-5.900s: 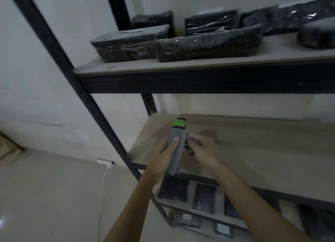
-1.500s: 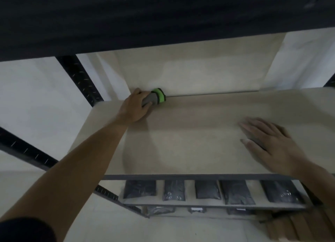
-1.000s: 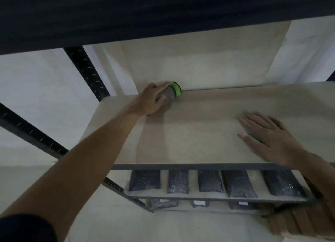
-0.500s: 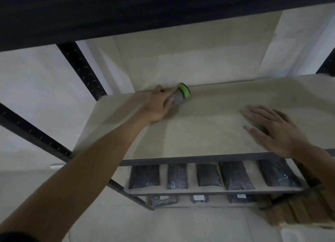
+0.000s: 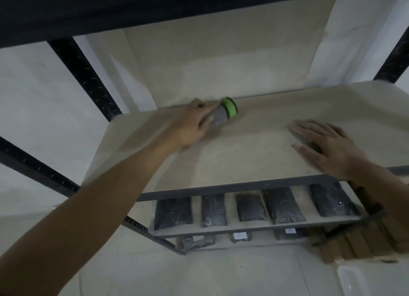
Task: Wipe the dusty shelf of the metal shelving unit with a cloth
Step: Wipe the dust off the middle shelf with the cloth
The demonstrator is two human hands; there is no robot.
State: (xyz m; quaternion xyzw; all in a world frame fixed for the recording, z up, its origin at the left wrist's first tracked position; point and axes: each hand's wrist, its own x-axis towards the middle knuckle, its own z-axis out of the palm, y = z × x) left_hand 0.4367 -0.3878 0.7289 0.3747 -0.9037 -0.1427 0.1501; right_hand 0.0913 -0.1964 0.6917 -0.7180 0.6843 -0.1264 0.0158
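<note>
The pale board shelf (image 5: 243, 158) of the black metal shelving unit (image 5: 84, 74) lies in front of me. My left hand (image 5: 192, 127) reaches to the shelf's back edge and grips a grey rolled cloth with a bright green end (image 5: 223, 114), pressing it on the board. The green end points right. My right hand (image 5: 327, 147) lies flat on the right part of the shelf with straight, spread fingers. A small dark patch (image 5: 308, 143) shows under those fingers; I cannot tell what it is.
The dark beam of the shelf above (image 5: 177, 5) hangs close overhead. Below, a lower shelf (image 5: 230, 228) holds several black wrapped packs (image 5: 283, 205). Brown wooden pieces (image 5: 358, 244) lean at the lower right. A black upright (image 5: 396, 58) stands at the right rear.
My left hand has slid the grey cloth to the right along the shelf's back edge. My right hand has stayed flat in about the same spot.
</note>
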